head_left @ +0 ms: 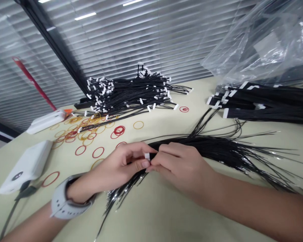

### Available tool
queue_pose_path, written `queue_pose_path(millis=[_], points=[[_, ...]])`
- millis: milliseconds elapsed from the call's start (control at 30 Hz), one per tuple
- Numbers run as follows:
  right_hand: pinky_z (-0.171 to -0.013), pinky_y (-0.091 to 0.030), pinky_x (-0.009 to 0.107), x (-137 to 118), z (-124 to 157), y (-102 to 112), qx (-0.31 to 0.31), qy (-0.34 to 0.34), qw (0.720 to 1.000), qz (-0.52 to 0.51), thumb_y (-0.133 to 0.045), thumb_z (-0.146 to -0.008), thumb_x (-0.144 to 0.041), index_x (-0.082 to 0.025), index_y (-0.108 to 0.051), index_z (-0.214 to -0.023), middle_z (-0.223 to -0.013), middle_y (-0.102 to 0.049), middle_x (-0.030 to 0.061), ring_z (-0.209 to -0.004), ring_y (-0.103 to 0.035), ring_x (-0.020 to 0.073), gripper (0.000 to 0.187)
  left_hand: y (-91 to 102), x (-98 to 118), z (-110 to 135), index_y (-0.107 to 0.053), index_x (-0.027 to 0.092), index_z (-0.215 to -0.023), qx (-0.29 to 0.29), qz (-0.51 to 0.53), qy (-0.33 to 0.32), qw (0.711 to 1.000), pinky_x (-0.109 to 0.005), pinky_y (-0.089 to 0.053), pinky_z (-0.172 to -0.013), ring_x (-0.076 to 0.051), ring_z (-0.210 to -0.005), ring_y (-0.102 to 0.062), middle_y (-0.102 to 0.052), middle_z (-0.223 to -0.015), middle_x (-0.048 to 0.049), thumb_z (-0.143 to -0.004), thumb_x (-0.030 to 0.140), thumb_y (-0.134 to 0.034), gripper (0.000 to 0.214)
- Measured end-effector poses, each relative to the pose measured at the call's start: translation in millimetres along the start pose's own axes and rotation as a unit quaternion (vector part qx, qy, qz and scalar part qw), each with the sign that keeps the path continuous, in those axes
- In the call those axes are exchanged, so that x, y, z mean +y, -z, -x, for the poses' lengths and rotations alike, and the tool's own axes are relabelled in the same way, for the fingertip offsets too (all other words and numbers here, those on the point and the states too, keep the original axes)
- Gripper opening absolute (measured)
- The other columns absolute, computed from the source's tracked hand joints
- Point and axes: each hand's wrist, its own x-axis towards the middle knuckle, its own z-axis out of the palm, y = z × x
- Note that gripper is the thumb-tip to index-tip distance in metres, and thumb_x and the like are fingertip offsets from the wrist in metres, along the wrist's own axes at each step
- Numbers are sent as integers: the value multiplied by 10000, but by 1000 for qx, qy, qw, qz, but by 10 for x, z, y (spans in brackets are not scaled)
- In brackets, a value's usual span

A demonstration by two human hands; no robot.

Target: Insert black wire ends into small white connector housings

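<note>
Between my two hands is a small white connector with black wire at its right side. My left hand, with a grey watch band on the wrist, pinches the connector between thumb and fingers. From the right, my right hand closes its fingertips on the black wire right beside the connector; my fingers partly hide the wire. Under and behind both hands lies a bundle of loose black wires with bare shiny ends fanning to the right and lower left.
Finished-looking black cables with white connectors are heaped at the back. More connector cables lie at right beside a clear plastic bag. Red and yellow rubber bands are scattered at left, near a white power bank with a cable.
</note>
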Motion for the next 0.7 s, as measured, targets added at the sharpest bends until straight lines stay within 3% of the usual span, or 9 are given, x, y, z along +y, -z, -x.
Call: queue_pose_path(millis=[200,267,333,400,467,567,633,700], points=[[-503,-327,229,33,-20,-7,30,36,999,19,-467,-849,-209,-165,-589,-670,-550,-472,-24,-507,-394,90,221,29,44,-7,-585,159,-831,-27,54,3,998,-201,-403,-582,-106,-645,-532,-593,-709,0,-824,202,-532,69],[-552,-375,231,69,-60,1,46,32,998,17,-510,-834,-281,-165,-603,-848,-604,-520,-18,-548,-444,98,150,73,52,-23,-607,166,-821,4,63,-8,998,-191,-412,-580,-97,-633,-536,-591,-689,11,-818,213,-548,76],[-631,-413,262,122,-102,23,54,34,997,39,-552,-800,-330,-134,-564,-1012,-719,-554,27,-658,-486,131,289,138,32,-29,-622,193,-851,56,97,-24,993,-187,-439,-610,-91,-646,-560,-598,-724,20,-808,234,-571,78],[-711,-418,317,189,-138,54,57,16,995,77,-556,-793,-308,-100,-542,-1057,-870,-546,98,-792,-485,176,336,208,-6,-20,-617,229,-917,109,149,-35,982,-204,-469,-668,-96,-677,-593,-611,-809,23,-794,253,-594,128],[-759,-397,348,264,-170,88,36,-29,995,86,-531,-804,-274,-120,-565,-1004,-943,-526,110,-855,-467,192,254,254,-35,-7,-604,233,-972,135,164,-39,976,-249,-482,-742,-125,-731,-616,-622,-895,0,-792,288,-593,189],[-725,-385,302,349,-226,136,-19,-113,993,-35,-503,-827,-321,-163,-579,-829,-836,-546,41,-795,-479,153,176,224,-8,-24,-507,230,-1161,121,85,-86,985,-352,-428,-894,-215,-977,-574,-556,-1162,-74,-796,420,-544,413],[-644,-383,262,366,-273,166,-21,-164,978,-128,-477,-837,-371,-167,-560,-783,-747,-540,7,-713,-481,125,227,128,56,-89,-407,225,-1264,108,-41,-124,986,-415,-341,-978,-259,-1134,-462,-449,-1300,-102,-773,471,-541,566],[-568,-367,238,351,-318,195,-12,-186,967,-171,-468,-835,-391,-165,-537,-741,-684,-516,-15,-635,-464,104,254,-9,124,-208,-384,212,-1288,90,-186,-131,970,-473,-290,-995,-297,-1165,-411,-445,-1303,-115,-705,483,-608,680]])
